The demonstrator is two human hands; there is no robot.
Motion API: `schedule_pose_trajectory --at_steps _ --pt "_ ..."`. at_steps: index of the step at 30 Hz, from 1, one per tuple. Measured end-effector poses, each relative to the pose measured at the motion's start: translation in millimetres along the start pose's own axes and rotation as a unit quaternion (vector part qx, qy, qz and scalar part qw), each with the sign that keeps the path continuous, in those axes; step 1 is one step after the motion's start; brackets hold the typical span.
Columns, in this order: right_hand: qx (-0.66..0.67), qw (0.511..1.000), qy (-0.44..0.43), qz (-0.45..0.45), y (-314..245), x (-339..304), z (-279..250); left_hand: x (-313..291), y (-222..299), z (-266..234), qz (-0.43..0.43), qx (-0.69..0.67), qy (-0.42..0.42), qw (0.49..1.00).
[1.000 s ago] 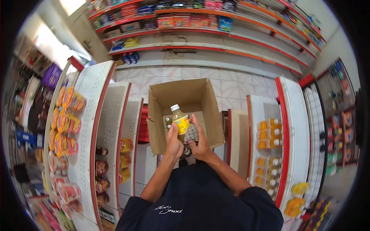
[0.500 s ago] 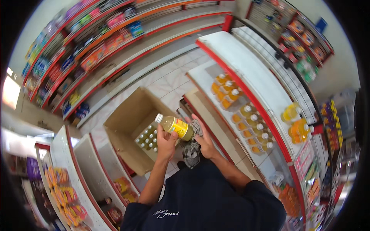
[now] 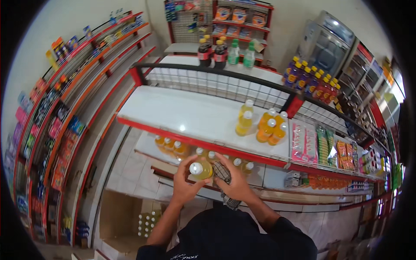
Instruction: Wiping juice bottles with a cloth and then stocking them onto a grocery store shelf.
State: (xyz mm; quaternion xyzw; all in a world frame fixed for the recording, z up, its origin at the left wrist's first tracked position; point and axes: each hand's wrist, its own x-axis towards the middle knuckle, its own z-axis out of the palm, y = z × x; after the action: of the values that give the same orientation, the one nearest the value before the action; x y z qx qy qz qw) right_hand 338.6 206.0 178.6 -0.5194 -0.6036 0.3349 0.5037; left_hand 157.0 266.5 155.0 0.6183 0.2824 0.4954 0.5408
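Base of the juice bottle (image 3: pixel 203 171) out of sight, checked cloth (image 3: pixel 222 173) partly covered by the right hand (image 3: pixel 237 185), dark shirt (image 3: pixel 225 236) (lettering (image 3: pixel 184 256) included) cut by the lower edge, refrigerator contents (image 3: pixel 328 53) indistinct.

Central region: one held bottle (image 3: pixel 203 171) and one cloth (image 3: pixel 222 172). Lower left: one carton (image 3: pixel 115 216), containing about a dozen bottles (image 3: pixel 146 225), the exact number obscured. Right of center, upper level: two yellow bottles (image 3: pixel 244 123) and four orange bottles (image 3: pixel 269 130). Left of center, lower level: three orange drinks (image 3: pixel 168 146) visible, others possibly hidden. Upper center: four dark bottles (image 3: pixel 204 57), two paired behind two, and two green bottles (image 3: pixel 248 57); above these, three orange packs (image 3: pixel 239 15) in the top row. Upper right: purple bottles (image 3: pixel 293 78) and red bottles (image 3: pixel 320 92), too crowded for an exact count.
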Motion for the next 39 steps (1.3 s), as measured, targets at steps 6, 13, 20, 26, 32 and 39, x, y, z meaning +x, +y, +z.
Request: schedule_pose_trajectory --at_steps 6,13,20,26,32,39 --pt "-0.044 0.999 0.005 0.026 -5.1 11.7 -73.7 96.6 6.1 33.3 0.015 0.035 -0.115 0.993" --pt "-0.115 0.993 0.013 -0.006 -5.4 32.4 -111.2 169.2 -1.9 42.1 0.036 0.116 -0.195 0.973" --pt "-0.162 0.985 0.061 0.018 6.2 50.3 -113.6 210.0 -26.9 36.8 -0.057 0.117 -0.268 0.955" --pt "-0.194 0.977 0.059 0.072 17.5 55.2 -97.4 226.9 -42.6 35.1 -0.058 0.187 -0.330 0.924" --pt "-0.240 0.959 0.007 0.148 20.4 62.8 -87.7 235.5 -56.1 36.7 -0.081 0.142 -0.334 0.928" --pt "-0.249 0.960 0.008 0.128 25.1 64.7 -88.8 236.6 -53.4 44.7 -0.073 0.157 -0.363 0.916"
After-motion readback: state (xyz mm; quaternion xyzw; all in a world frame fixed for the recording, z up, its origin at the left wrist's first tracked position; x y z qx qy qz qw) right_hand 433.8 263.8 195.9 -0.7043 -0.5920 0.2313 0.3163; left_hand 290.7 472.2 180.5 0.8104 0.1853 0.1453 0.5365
